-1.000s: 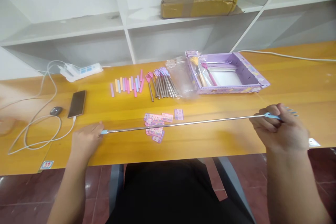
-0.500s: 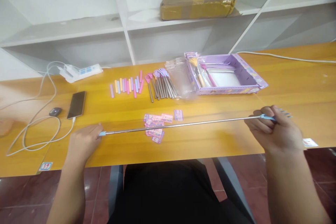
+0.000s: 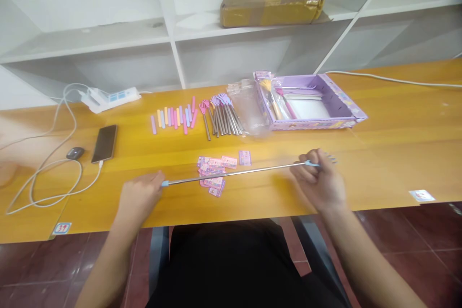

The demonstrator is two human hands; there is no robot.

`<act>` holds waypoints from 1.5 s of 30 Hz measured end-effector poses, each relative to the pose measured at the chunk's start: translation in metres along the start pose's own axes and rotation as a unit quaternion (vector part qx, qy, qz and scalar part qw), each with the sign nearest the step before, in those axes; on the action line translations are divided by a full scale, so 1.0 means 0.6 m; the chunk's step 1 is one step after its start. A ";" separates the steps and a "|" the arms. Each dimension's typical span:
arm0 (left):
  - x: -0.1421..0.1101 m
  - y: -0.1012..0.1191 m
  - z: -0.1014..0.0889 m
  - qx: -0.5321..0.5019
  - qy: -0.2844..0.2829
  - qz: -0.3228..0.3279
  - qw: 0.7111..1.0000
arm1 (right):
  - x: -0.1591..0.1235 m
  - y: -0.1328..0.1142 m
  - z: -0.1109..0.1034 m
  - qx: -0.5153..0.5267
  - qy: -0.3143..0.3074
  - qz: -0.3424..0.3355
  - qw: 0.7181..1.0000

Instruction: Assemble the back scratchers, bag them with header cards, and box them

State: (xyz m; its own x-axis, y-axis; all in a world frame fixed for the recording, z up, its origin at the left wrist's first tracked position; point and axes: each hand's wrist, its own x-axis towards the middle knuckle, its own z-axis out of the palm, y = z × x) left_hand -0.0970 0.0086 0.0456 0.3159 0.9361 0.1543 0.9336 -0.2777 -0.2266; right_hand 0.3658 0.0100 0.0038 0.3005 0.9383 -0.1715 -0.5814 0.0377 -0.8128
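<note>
A telescopic back scratcher spans the gap between two closed fists: the left hand grips its light-blue handle end, the right hand its claw end, prongs showing past the fingers. The shaft crosses above printed cards.

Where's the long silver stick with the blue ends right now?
In the head view, the silver stick stretches across the table's front middle, between the left hand and the right hand, crossing over the card pile.

Sticker on table edge: red "39", second digit blurry.
</note>
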 end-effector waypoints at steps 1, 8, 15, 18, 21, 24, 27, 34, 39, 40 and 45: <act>0.003 0.027 -0.005 -0.008 -0.026 -0.002 1.000 | -0.017 0.024 0.022 0.007 0.001 -0.003 1.000; 0.007 0.199 -0.040 -0.097 -0.126 0.028 0.987 | -0.155 0.162 0.160 0.053 -0.015 0.050 0.997; 0.019 0.228 -0.040 -0.124 -0.134 0.032 0.983 | -0.168 0.179 0.185 0.058 -0.049 0.078 0.994; 0.022 0.224 -0.037 -0.128 -0.153 0.031 0.979 | -0.163 0.179 0.179 0.061 -0.047 0.091 0.993; 0.024 0.222 -0.035 -0.133 -0.154 0.032 0.979 | -0.162 0.176 0.177 0.055 -0.051 0.097 0.992; 0.026 0.219 -0.034 -0.121 -0.155 0.035 0.980 | -0.160 0.171 0.177 0.043 -0.074 0.116 0.990; 0.026 0.216 -0.031 -0.109 -0.160 0.040 0.980 | -0.158 0.167 0.178 0.027 -0.099 0.136 0.985; 0.019 0.214 -0.019 -0.113 -0.142 0.051 0.982 | -0.154 0.170 0.177 0.018 -0.110 0.139 0.984; 0.028 0.206 -0.023 -0.107 -0.159 0.037 0.981 | -0.145 0.164 0.171 -0.016 -0.136 0.133 0.982; 0.031 0.204 -0.024 -0.103 -0.164 0.037 0.980 | -0.142 0.162 0.170 -0.021 -0.134 0.131 0.982; 0.031 0.130 -0.015 -0.060 -0.154 0.015 0.986 | -0.100 0.110 0.139 -0.016 -0.077 0.096 0.992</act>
State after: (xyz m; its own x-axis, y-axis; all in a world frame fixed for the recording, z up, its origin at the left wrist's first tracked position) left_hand -0.0169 0.0022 0.0396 0.2939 0.9434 -0.1536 0.9439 -0.3118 -0.1085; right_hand 0.2464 -0.0149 0.0070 0.0662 0.9685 -0.2399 -0.5919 -0.1555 -0.7909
